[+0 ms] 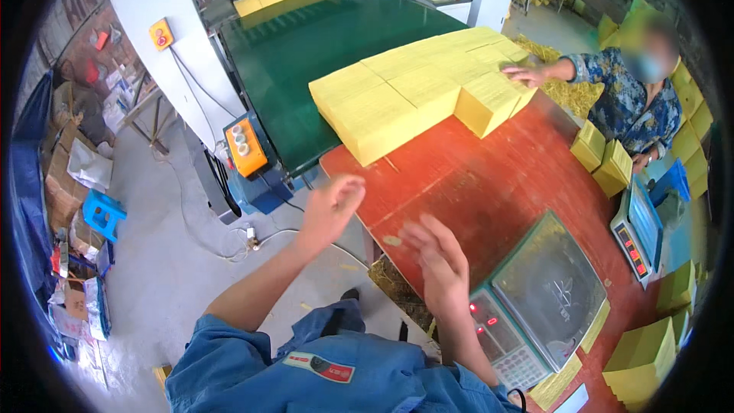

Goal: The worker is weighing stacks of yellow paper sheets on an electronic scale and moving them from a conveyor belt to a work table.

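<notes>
My left hand (335, 205) is raised over the near left edge of the red table (413, 187), fingers loosely bent and nothing in it. To its right my right hand (442, 260), slightly blurred, has its fingers stretched apart and is also bare. Beyond both hands, stacks of yellow paper (397, 99) sit in a block where the table meets a green conveyor belt (306, 53). One separate stack (485, 103) juts out at the block's near side. A weighing scale (547, 291) with a dark pan lies to the right of my right hand.
Across the table a masked co-worker (638, 99) rests a hand on the paper stacks. A second scale (638, 229) and more yellow stacks (638, 359) line the right side. An orange button box (245, 144) stands by the belt; a cable (298, 233) crosses the floor.
</notes>
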### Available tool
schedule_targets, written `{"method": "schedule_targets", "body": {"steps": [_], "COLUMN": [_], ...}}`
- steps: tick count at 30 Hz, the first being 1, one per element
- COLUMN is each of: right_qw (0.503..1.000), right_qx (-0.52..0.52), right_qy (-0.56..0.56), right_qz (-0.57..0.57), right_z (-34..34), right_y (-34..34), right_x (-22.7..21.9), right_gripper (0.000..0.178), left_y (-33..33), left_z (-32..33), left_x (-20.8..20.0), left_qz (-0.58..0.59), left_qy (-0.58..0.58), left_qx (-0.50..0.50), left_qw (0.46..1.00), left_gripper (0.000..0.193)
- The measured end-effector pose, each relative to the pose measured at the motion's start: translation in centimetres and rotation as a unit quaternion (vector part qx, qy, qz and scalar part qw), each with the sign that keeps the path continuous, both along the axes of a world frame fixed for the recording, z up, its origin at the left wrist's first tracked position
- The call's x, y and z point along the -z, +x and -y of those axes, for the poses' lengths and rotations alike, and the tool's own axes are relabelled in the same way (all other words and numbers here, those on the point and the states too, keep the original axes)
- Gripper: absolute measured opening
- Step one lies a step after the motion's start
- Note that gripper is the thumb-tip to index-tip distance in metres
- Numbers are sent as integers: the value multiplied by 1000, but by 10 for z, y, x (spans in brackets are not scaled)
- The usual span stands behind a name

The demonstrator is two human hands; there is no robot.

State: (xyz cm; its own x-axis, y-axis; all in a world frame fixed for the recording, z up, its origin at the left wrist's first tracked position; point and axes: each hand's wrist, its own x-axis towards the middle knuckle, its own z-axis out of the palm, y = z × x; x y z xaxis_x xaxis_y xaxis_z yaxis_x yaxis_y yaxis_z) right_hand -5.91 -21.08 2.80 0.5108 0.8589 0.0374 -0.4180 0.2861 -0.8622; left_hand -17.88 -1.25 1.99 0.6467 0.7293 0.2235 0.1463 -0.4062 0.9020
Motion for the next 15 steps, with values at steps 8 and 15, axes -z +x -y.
{"method": "schedule_targets", "body": {"steps": [8,15], "right_qw": [883,893], "right_qx": [199,295], "right_qy": [-131,-205], "right_qz": [405,271], "right_z": [-222,-252], "right_y": [78,119], "right_x": [46,77], "right_gripper": [47,45], "left_y": [90,106], "left_z": [-189,-194], "left_x": [24,36], "left_qz": [-150,-198], "left_qy": [437,449], "left_qx": [-37,50], "left_qw": [886,870], "left_gripper": [57,64]}}
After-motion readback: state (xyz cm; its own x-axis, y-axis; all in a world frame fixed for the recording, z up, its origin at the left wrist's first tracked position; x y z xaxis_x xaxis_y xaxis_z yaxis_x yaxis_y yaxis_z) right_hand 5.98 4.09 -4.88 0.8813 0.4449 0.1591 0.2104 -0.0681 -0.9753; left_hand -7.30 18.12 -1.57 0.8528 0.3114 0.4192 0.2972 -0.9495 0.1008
